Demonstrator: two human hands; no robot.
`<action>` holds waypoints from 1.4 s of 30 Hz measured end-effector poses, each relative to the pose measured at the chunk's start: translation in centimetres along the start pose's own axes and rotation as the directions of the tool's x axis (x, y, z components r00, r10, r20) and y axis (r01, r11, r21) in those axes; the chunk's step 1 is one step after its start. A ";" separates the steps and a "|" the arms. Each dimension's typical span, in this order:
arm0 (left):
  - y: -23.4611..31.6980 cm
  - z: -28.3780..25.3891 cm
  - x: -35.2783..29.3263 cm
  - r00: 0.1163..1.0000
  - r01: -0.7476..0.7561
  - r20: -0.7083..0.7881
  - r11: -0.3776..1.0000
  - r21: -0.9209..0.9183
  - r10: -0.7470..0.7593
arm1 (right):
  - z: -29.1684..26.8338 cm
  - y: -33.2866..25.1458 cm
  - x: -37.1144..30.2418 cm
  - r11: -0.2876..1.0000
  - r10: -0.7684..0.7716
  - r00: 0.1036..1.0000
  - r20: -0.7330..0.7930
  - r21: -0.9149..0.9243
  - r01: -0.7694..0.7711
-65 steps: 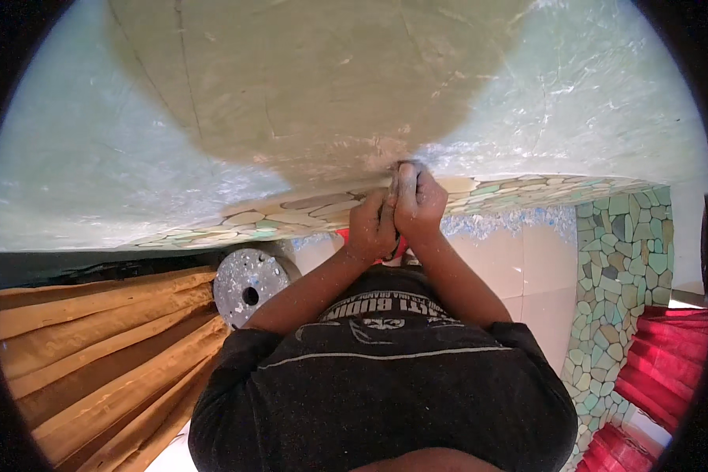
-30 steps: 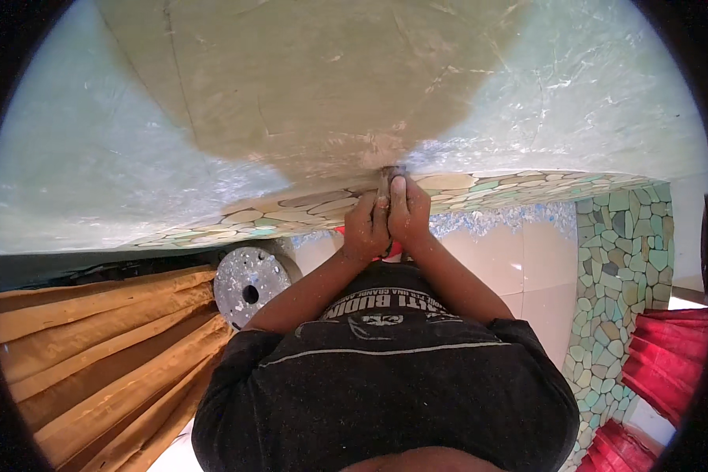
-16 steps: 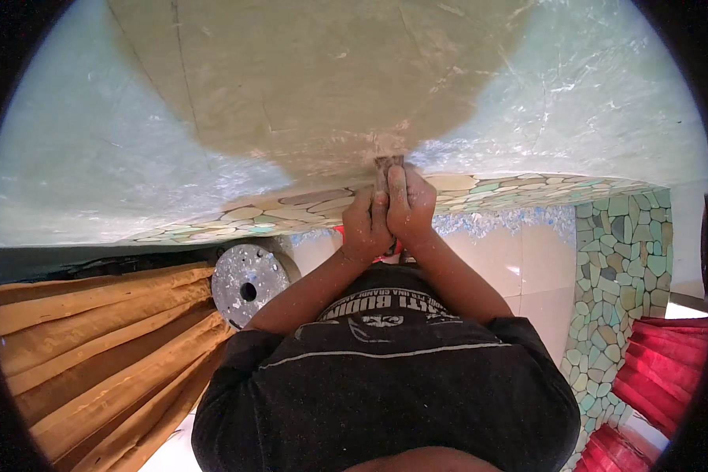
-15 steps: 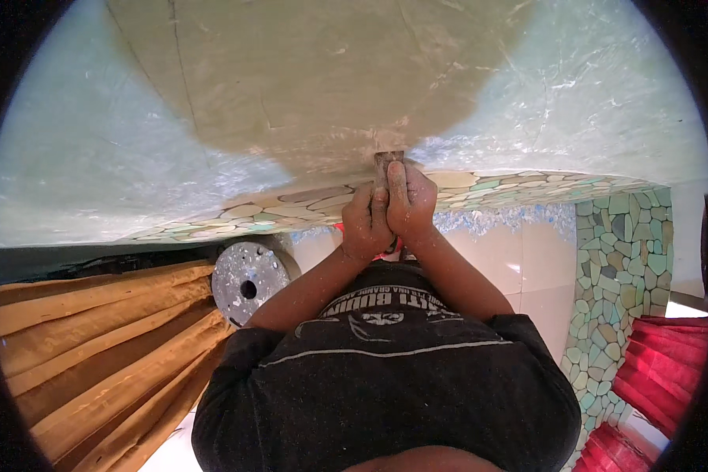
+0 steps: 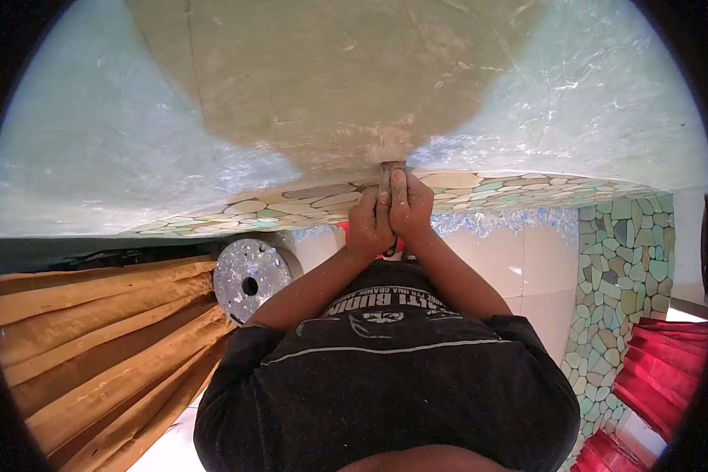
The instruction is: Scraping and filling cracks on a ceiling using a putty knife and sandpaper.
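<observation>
Nearest, a black printed shirt filling the lower middle, cut off by the bottom rim. Above it, left hand and right hand pressed together, fingers of both closed around a small grey-brown tool; most of it hidden inside the grip, only the tip showing, touching the lower edge of a beige plaster patch. A red scrap behind the wrists, too hidden to identify. Left, golden curtains and a round grey disc. Beyond, pebble mosaic band and pale green surface.
</observation>
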State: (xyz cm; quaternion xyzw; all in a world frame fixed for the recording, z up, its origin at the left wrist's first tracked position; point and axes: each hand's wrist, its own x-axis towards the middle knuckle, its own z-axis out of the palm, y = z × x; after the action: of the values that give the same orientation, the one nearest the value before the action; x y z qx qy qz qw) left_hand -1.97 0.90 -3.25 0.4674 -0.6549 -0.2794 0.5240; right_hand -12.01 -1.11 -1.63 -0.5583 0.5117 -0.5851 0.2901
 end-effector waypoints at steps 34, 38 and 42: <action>1.6 0.5 1.4 0.984 -0.153 -0.053 0.954 0.258 0.172 | -0.9 -1.8 1.8 0.988 -0.142 0.989 -0.028 0.060 0.144; 0.6 1.0 -0.1 0.996 0.087 -0.016 0.994 0.072 -0.086 | -0.6 0.6 0.7 0.992 -0.109 0.994 0.013 0.059 0.108; 1.9 0.8 1.1 0.997 0.026 -0.068 1.000 0.012 -0.025 | -0.7 -0.2 1.2 0.995 -0.103 0.995 0.013 0.020 0.103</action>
State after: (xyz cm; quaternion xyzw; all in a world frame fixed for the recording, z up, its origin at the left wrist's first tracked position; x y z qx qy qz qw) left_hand -3.37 0.53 -1.38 0.4885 -0.6326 -0.2658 0.5390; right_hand -12.91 -1.97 -0.90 -0.5853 0.4746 -0.6001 0.2684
